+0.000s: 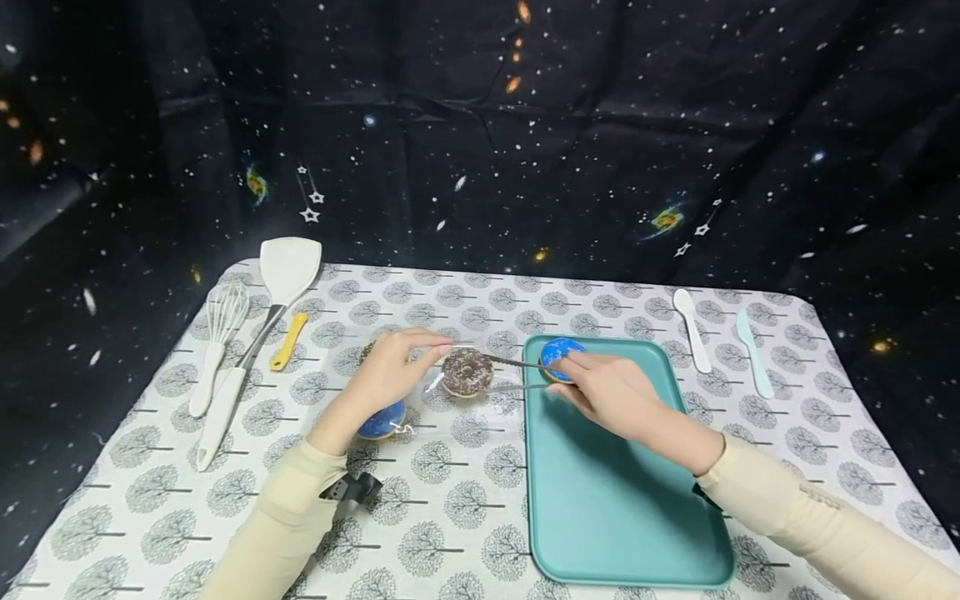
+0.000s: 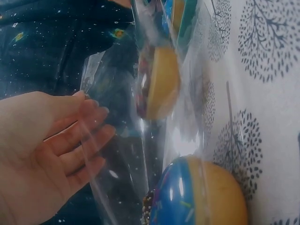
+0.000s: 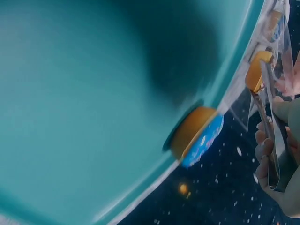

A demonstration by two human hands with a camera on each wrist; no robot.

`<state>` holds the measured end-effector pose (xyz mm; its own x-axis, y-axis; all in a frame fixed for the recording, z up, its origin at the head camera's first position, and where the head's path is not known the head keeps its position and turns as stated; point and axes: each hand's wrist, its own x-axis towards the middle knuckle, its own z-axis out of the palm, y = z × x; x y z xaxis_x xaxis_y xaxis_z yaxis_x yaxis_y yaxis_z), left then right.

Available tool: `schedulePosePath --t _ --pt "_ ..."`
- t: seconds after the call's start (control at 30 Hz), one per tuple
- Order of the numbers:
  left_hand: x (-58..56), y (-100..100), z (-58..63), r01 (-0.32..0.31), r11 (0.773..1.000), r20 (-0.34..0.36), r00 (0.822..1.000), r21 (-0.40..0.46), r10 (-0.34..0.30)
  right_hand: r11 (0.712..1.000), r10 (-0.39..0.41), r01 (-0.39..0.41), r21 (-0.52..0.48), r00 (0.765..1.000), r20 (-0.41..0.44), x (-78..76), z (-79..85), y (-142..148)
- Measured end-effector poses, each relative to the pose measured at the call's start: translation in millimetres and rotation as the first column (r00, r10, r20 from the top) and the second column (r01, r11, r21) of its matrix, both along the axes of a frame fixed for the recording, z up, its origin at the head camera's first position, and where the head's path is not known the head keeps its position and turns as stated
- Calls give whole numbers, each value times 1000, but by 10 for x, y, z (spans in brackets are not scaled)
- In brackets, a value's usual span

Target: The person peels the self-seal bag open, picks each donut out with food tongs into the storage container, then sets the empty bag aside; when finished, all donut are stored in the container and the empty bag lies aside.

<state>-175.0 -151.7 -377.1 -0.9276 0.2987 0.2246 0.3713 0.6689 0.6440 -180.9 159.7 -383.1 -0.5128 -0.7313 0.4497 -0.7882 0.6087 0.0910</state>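
Note:
My left hand (image 1: 392,368) pinches the edge of a clear plastic bag (image 2: 115,164) between thumb and fingertips, its other fingers spread along the film. Metal tongs (image 3: 280,145) are in my right hand (image 1: 613,393), pointing left at the bag. Their tips are at either side of a chocolate doughnut (image 1: 467,374) with pale flecks, which is at the bag's mouth. Further inside the bag lie a blue doughnut (image 2: 176,197) with sprinkles and another chocolate one, mostly hidden by my left hand. A second blue doughnut (image 3: 197,136) sits at the far left corner of a teal tray (image 1: 622,500).
Left of the bag lie a whisk (image 1: 213,350), a long white turner (image 1: 288,267) and a small yellow-handled utensil (image 1: 288,342). Beyond the tray are a white spoon (image 1: 693,333) and a pale blue knife (image 1: 753,354). A dark starry cloth (image 1: 480,150) hangs behind the table.

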Motion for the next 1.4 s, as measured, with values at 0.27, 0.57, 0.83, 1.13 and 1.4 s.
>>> schedulePosePath --t 0.27,0.57,0.83,1.13,1.4 --pt "6 -36 -9 24 1000 -21 999 13 -23 998 -47 45 -41 998 -33 106 -6 400" --pt "-5 -21 12 25 999 -29 999 25 -25 980 -183 181 -85 983 -12 258 -2 983" --pt "-7 -14 50 31 999 -17 999 20 -30 944 -319 321 -76 947 38 389 36 1407" --pt "11 -9 28 24 999 -5 1000 30 -24 892 -449 452 -5 888 95 462 -21 1750" --pt "14 -16 5 20 1000 -24 1000 15 -19 880 -474 474 29 873 116 464 -100 1900"
